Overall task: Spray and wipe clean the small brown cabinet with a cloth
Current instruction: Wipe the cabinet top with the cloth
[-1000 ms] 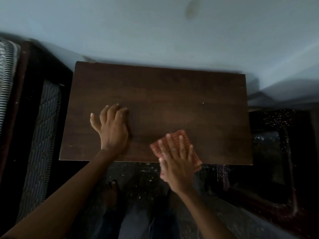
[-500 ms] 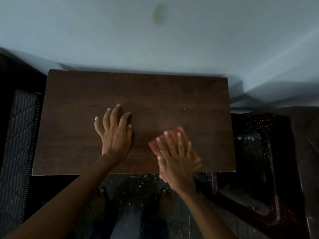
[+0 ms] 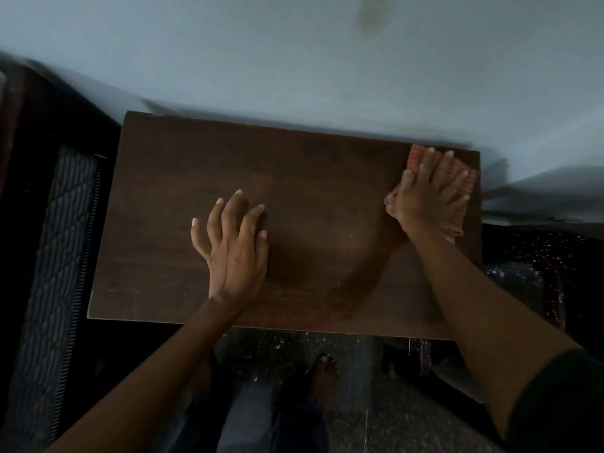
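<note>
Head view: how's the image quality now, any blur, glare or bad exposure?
Head view: dim and underexposed, no glare. Motion blur smears the base of the pale blue wall and the far edge of the brown wooden cabinet top. The left hand and the right hand on the orange checked cloth look fairly sharp.

The left hand (image 3: 235,243) and the right hand (image 3: 428,197) are seen with fingernails (image 3: 194,221) grown slightly past the fingertips. The forearms (image 3: 157,371) are left uncovered. A dark sleeve (image 3: 562,407) is worn on the right arm and shows at the near right corner. Blue-grey trousers (image 3: 258,420) are worn. A foot (image 3: 323,371) is seen beside them, but whether it is shod cannot be told.
</note>
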### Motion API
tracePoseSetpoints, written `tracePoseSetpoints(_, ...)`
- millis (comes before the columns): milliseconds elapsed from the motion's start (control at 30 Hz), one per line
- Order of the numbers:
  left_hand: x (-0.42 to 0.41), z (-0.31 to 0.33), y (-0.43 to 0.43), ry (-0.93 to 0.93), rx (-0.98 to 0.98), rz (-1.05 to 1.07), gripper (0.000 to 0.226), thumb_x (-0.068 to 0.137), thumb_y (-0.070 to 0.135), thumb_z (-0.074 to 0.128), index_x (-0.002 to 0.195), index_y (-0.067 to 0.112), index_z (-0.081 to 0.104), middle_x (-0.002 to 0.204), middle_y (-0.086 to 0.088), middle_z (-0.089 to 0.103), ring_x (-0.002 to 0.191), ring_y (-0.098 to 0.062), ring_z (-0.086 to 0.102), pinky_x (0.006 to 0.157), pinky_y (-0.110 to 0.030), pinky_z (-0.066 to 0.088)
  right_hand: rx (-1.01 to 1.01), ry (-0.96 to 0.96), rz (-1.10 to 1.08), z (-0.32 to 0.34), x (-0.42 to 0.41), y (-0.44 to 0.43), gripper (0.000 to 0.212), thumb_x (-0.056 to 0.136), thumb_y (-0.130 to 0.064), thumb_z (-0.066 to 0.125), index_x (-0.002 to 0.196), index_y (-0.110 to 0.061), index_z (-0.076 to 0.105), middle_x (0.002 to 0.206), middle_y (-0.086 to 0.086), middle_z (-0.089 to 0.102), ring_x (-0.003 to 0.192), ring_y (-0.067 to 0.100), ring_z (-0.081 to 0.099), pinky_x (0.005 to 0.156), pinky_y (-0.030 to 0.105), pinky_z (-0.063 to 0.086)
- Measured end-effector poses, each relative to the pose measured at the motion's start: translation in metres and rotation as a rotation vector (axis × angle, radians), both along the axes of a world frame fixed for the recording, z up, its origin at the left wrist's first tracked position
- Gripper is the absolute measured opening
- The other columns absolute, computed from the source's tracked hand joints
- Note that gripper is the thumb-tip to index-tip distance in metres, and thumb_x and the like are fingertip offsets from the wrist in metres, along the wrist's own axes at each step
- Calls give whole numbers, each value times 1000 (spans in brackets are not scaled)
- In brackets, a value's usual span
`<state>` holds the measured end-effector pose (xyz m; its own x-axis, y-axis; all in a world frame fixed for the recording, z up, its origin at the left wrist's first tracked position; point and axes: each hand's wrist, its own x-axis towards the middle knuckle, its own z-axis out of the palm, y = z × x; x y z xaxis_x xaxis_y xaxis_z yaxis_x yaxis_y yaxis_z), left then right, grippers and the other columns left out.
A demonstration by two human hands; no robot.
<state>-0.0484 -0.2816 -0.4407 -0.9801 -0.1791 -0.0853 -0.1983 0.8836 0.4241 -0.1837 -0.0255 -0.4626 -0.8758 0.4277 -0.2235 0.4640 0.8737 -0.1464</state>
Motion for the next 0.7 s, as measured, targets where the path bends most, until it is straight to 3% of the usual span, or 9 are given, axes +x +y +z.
tracePoseSetpoints(133,17,0,-30,25,36,97,37,95,25,35,131,25,43,152,-3,25,141,-22,11,112,-56,2,-10,63,217,-3,24,-116,60,92,-47,30,147,-32,13,158,0,2,143,38,-2,108,64,-3)
tracePoseSetpoints(300,43,19,-85,213,107,178,35,96,22,32,129,22,44,144,-9,38,134,-29,31,111,-54,11,-126,59,676,0,78,-283,59,89,-48,28,146,-32,20,157,2,10,142,40,2,108,65,-1)
tracePoseSetpoints(400,60,32,-120,292,106,208,34,94,19,34,125,17,48,137,-13,46,128,-28,36,113,-40,9,-177,36,931,4,118,-344,58,90,-49,16,145,-32,24,157,1,14,142,40,6,109,66,6)
tracePoseSetpoints(467,69,35,-140,291,95,210,37,92,22,32,125,16,48,134,-14,48,127,-26,38,112,-36,7,-167,0,1065,6,150,-362,57,91,-45,9,145,-32,24,157,-2,15,143,37,6,109,65,13)
tracePoseSetpoints(567,84,33,-165,239,82,166,40,90,24,32,127,19,45,137,-13,47,129,-26,37,109,-53,19,-142,45,1131,11,188,-366,51,93,-37,22,139,-26,37,147,-6,38,141,31,22,107,57,29)
tracePoseSetpoints(700,95,21,-178,169,54,152,37,92,26,35,127,20,46,140,-8,44,129,-25,34,106,-50,21,-131,56,1163,0,214,-336,60,90,-48,37,145,-32,20,156,-5,17,144,34,4,111,61,8)
